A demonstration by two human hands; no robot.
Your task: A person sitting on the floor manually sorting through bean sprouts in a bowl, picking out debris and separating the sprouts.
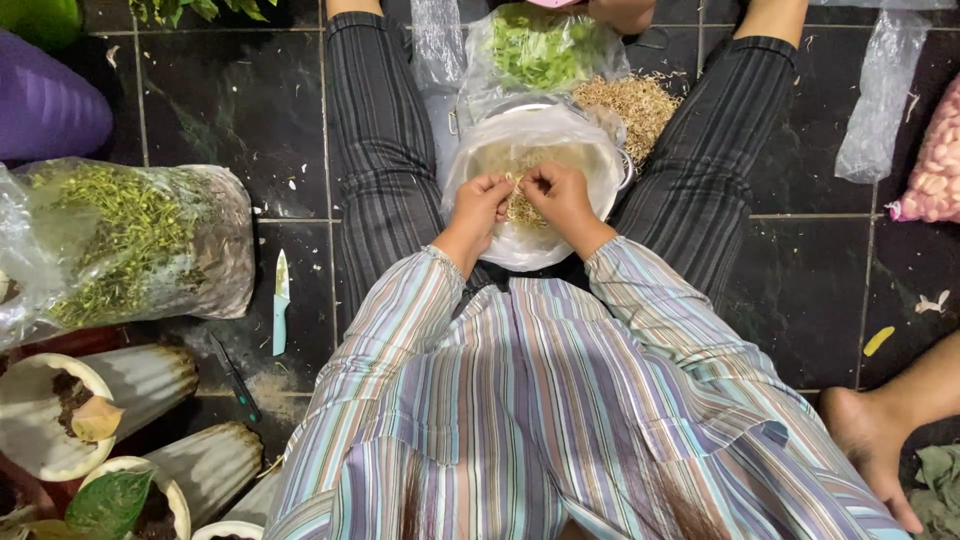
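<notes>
I sit on a dark tiled floor with legs spread, in striped trousers and a striped shirt. Between my legs stands a round bowl lined with clear plastic (590, 150), holding pale bean sprouts. My left hand (480, 205) and my right hand (555, 195) are close together over the bowl, both pinching a small clump of bean sprouts (520, 205). Beyond the bowl lies a heap of sprout trimmings (635, 100) and a clear bag of green leaves (540, 45).
A large plastic bag of green stems (130, 245) lies at left, with a small light-blue knife (281, 300) and a dark tool (235, 380) beside it. White cylinders (120, 400) sit at lower left. Another person's foot (880, 440) is at lower right. A pink bag (935, 160) lies at right.
</notes>
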